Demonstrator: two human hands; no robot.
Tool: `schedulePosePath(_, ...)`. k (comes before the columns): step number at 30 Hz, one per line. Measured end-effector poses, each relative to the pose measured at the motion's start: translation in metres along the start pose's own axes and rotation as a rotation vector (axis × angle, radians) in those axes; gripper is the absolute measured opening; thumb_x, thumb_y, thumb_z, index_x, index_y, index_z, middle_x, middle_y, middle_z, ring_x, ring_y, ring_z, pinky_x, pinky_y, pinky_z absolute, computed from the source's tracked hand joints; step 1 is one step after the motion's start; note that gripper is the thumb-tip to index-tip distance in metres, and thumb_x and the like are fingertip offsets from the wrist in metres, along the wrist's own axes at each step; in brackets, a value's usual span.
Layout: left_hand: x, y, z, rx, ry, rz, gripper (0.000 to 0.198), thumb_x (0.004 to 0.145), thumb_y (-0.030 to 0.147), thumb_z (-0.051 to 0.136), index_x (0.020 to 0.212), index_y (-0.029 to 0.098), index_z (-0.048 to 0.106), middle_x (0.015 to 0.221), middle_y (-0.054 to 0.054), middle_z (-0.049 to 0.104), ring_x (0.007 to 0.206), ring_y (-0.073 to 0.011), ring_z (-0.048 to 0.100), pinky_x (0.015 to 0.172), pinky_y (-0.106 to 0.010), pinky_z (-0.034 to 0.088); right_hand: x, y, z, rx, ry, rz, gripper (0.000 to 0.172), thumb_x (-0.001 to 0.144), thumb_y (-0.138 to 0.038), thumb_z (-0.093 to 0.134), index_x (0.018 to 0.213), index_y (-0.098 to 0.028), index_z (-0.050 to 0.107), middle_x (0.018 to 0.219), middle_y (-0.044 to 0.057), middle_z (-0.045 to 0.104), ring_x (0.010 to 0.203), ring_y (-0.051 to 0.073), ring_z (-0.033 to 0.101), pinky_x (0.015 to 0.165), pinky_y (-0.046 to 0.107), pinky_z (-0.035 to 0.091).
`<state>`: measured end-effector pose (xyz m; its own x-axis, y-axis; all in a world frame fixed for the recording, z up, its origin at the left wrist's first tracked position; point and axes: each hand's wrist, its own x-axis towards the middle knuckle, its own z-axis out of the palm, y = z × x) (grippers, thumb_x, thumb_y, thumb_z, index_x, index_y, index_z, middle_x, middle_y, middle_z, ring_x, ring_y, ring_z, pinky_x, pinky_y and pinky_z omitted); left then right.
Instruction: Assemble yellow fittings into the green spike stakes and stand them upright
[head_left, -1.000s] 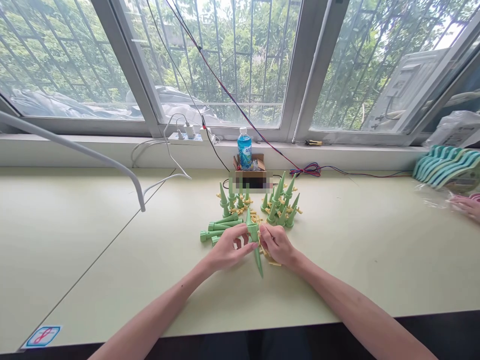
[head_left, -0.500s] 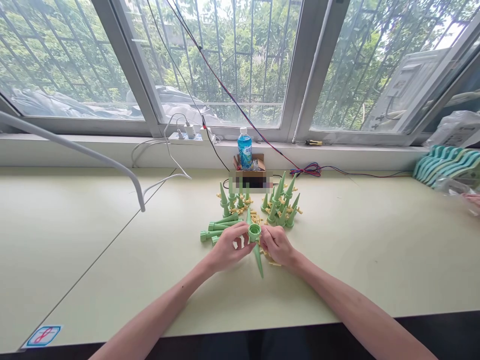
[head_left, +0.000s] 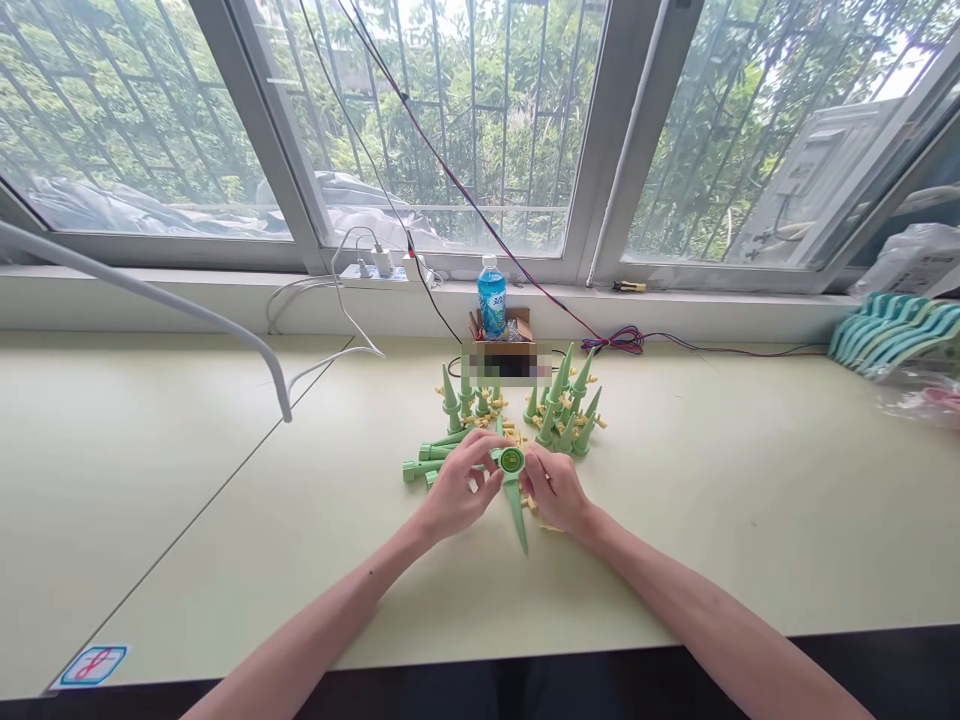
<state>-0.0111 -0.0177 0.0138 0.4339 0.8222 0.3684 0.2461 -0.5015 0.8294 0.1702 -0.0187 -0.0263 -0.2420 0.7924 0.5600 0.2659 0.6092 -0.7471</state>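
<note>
My left hand pinches a green watering spike between thumb and fingers, its round hollow end facing up toward me. Against the right side of that end, my right hand is closed, with curled fingers hiding whatever is in them. Just below the held piece a green cone-shaped spike points toward me. Several green spikes lie on their sides left of my left hand. Small yellow valves are scattered under and around the hands.
Behind my hands stand two groups of upright green spikes, a left group and a right group, with yellow valves fitted. Further back are a blue bottle, a small carton and coiled cable. Teal hangers lie far right.
The held spike's round end has tilted more toward me and shows its inside. Both hands stay close together in nearly the same place.
</note>
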Motion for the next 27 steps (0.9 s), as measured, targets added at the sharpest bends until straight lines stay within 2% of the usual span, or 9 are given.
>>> schedulePosePath(2,0.0001,0.0011,0.0007,-0.072,0.044,-0.045,0.025,0.09,0.036,0.056,0.11,0.021,0.059,0.106,-0.008,0.057,0.072,-0.0116,0.059,0.057,-0.022,0.052,0.0005,0.0004,-0.0003,0.003,0.039,0.01,0.044,0.103,-0.042,0.028,0.067,-0.021,0.041,0.055,-0.003,0.047,0.046,0.01,0.042,0.05,0.023,0.035)
schedulePosePath(3,0.0003,0.0011,0.0009,-0.117,0.054,-0.08,0.024,0.09,0.038,0.056,0.106,0.019,0.058,0.097,-0.006,0.059,0.067,-0.0106,0.058,0.055,-0.022,0.051,0.001,0.0001,-0.0007,0.003,0.054,0.014,0.043,0.103,-0.042,0.028,0.068,-0.021,0.04,0.055,-0.003,0.046,0.046,0.01,0.041,0.049,0.023,0.035)
schedulePosePath(6,0.0019,-0.001,0.0012,-0.252,0.019,-0.193,0.035,0.093,0.048,0.049,0.084,0.016,0.055,0.065,0.0,0.055,0.05,-0.0087,0.051,0.043,-0.019,0.042,0.0033,-0.0022,-0.0021,-0.018,0.056,0.0,0.04,0.103,-0.04,0.032,0.069,-0.02,0.041,0.057,-0.003,0.045,0.049,0.01,0.041,0.051,0.023,0.035)
schedulePosePath(8,0.003,-0.0029,0.0009,-0.318,-0.01,-0.239,0.044,0.093,0.054,0.045,0.075,0.015,0.052,0.059,0.001,0.051,0.047,-0.0092,0.05,0.04,-0.02,0.039,0.0046,-0.0035,-0.0029,-0.034,0.031,-0.022,0.037,0.102,-0.038,0.035,0.071,-0.02,0.044,0.058,-0.003,0.046,0.05,0.01,0.041,0.052,0.023,0.035)
schedulePosePath(13,0.0044,-0.0016,-0.0018,-0.389,-0.055,-0.314,0.046,0.088,0.058,0.051,0.073,0.015,0.052,0.062,0.003,0.047,0.048,-0.0093,0.053,0.041,-0.02,0.038,0.0053,-0.0026,-0.0034,-0.05,-0.001,-0.062,0.031,0.101,-0.035,0.041,0.075,-0.019,0.051,0.061,-0.002,0.05,0.052,0.01,0.043,0.054,0.023,0.037)
schedulePosePath(17,0.0044,0.0025,-0.0025,-0.443,-0.117,-0.36,0.048,0.088,0.059,0.051,0.076,0.013,0.055,0.07,0.0,0.05,0.053,-0.0096,0.053,0.041,-0.02,0.037,0.0054,-0.0022,-0.0032,-0.04,-0.014,-0.069,0.029,0.1,-0.032,0.043,0.079,-0.018,0.055,0.064,-0.001,0.054,0.054,0.01,0.045,0.055,0.022,0.038)
schedulePosePath(23,0.0039,0.0015,-0.0008,-0.55,-0.144,-0.367,0.051,0.092,0.06,0.044,0.079,0.012,0.056,0.072,-0.003,0.052,0.054,-0.0107,0.053,0.041,-0.021,0.038,0.006,-0.0043,-0.0033,-0.013,-0.027,-0.1,0.027,0.1,-0.03,0.043,0.083,-0.017,0.059,0.069,0.0,0.057,0.057,0.01,0.049,0.057,0.021,0.04)
schedulePosePath(27,0.0037,0.0014,-0.0023,-0.522,-0.15,-0.359,0.046,0.092,0.055,0.048,0.082,0.012,0.059,0.075,-0.003,0.053,0.055,-0.01,0.053,0.043,-0.021,0.038,0.0053,-0.0019,-0.0029,-0.022,-0.023,-0.11,0.026,0.1,-0.03,0.043,0.085,-0.017,0.058,0.068,0.0,0.055,0.057,0.01,0.047,0.056,0.021,0.039)
